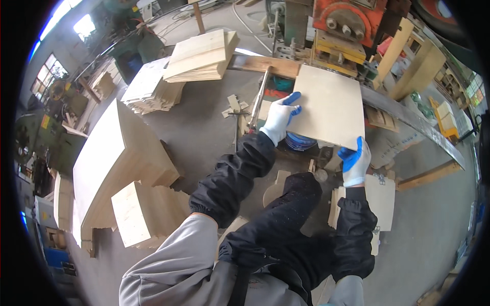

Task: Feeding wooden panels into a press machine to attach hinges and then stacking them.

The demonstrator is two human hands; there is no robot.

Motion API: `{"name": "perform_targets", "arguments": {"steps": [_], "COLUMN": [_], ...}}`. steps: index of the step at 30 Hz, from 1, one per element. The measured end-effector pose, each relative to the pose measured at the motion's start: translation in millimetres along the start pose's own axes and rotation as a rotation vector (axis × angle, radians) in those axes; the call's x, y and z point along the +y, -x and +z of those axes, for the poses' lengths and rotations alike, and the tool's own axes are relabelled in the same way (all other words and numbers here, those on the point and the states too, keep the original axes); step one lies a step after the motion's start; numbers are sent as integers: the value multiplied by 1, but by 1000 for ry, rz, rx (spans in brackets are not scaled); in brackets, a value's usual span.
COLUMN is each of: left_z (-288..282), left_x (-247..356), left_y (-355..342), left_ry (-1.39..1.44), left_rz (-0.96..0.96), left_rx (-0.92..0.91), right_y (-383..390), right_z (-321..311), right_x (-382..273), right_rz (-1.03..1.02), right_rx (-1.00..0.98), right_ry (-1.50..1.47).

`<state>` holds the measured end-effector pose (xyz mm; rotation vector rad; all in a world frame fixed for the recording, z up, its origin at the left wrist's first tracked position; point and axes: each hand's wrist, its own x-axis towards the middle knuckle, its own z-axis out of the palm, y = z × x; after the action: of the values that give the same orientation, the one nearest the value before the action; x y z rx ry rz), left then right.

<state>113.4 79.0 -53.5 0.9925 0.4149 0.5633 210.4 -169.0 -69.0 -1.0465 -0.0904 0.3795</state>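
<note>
A tall stack of pale wooden boards (99, 163) fills the left of the frame, while an orange machine (349, 20) stands at the upper right. Just below the machine, right of upper center, a square wooden panel (329, 104) lies between two gloved hands. A smaller pile of panels (199, 55) sits at upper center-left. The worker's left hand (282, 117) grips the panel's left edge; the right hand (356, 162) is closed on its lower right corner. Wood scraps (234, 103) litter the floor near upper center.
</note>
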Motion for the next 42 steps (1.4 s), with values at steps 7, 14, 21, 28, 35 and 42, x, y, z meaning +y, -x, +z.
{"name": "perform_targets", "arguments": {"steps": [7, 14, 21, 28, 35, 42], "left_z": [-4, -7, 21, 80, 31, 5], "left_x": [-6, -3, 30, 47, -13, 7], "left_y": [-2, -5, 81, 133, 137, 35], "left_ry": [-32, -69, -1323, -1524, -873, -141], "left_rz": [5, 18, 731, 980, 328, -101], "left_rx": [46, 10, 66, -678, -395, -111], "right_y": [-5, -5, 79, 104, 100, 66], "right_z": [-9, -5, -84, -71, -16, -25], "right_x": [11, 10, -49, -169, -153, -50], "right_rz": [8, 38, -320, -665, -786, -48], "right_rx": [-39, -72, -59, -109, -167, -167], "right_ry": [2, -45, 311, 624, 883, 485]}}
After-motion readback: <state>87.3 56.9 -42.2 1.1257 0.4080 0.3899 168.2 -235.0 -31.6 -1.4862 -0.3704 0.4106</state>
